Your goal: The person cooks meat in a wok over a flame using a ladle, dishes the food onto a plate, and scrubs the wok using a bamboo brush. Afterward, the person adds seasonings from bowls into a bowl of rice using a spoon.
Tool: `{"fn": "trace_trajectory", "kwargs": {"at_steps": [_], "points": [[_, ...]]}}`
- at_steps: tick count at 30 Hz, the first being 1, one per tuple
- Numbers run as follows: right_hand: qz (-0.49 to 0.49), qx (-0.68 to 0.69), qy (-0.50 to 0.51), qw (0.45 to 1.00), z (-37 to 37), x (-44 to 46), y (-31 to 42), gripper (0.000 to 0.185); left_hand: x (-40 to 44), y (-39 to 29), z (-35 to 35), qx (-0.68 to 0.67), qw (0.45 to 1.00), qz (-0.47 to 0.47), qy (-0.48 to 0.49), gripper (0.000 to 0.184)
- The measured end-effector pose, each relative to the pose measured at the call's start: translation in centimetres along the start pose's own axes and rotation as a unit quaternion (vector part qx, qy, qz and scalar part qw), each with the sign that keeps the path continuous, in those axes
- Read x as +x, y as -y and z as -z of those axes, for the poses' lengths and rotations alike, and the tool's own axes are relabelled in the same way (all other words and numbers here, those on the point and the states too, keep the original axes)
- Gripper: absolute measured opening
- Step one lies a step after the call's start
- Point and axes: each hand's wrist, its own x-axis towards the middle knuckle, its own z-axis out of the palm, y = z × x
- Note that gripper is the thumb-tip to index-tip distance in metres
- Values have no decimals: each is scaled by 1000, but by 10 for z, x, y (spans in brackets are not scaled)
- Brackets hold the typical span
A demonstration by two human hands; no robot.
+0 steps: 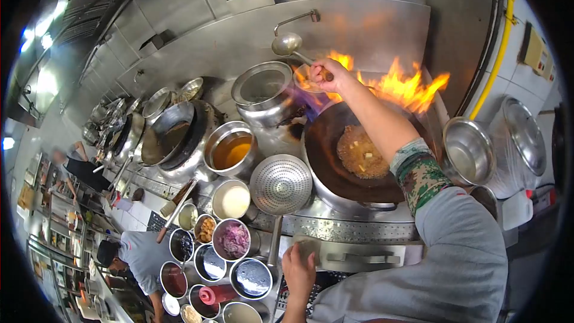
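My right hand (335, 76) is closed around the wooden handle of a metal ladle (287, 43), raised beneath the wall tap (294, 21). Below my right forearm is a large dark wok (326, 149), with bubbling brown liquid and pale pieces (363, 149) in it. Tall flames (400, 87) rise behind its far rim. At the stove's front edge, my left hand (299, 268) has its fingers bent against a greyish, cloth-like thing (308, 246); its exact kind is unclear. Just left of that hand is the handle of a perforated strainer (281, 184).
A steel pot of amber liquid (232, 151) and a lidded-looking pot (263, 87) stand left of the wok. Several seasoning containers, one with chopped purple onion (233, 239), crowd the lower left. A metal bowl (469, 151) sits at right. A co-worker (140, 257) bends nearby.
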Motion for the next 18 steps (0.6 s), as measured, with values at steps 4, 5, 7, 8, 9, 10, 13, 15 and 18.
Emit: {"fn": "trace_trajectory", "kwargs": {"at_steps": [4,5,7,8,9,10,13,15,18], "points": [[-4,26,27,999,0,-57,-12,9,-10,20,-16,-19,998,61,-27,74],[-1,30,31,999,8,-83,-14,9,-10,25,-21,-43,995,85,-28,78],[-4,-6,27,1000,19,-144,-18,9,-11,38,-31,-99,986,133,-10,87],[-11,-45,17,999,20,-180,-22,10,-9,46,-35,-138,975,176,11,91],[-20,-82,6,996,22,-215,-26,10,-6,48,-35,-144,973,176,26,92],[23,-168,-57,984,28,-247,-29,12,-3,49,-33,-149,972,176,42,93],[46,-453,-209,866,11,-344,-48,75,1,42,-22,-98,988,111,46,86],[16,-642,-253,724,3,-381,-56,71,5,25,-7,-69,996,52,36,76],[223,-890,-165,360,29,-392,-65,64,19,3,14,-84,996,8,20,64]]}}
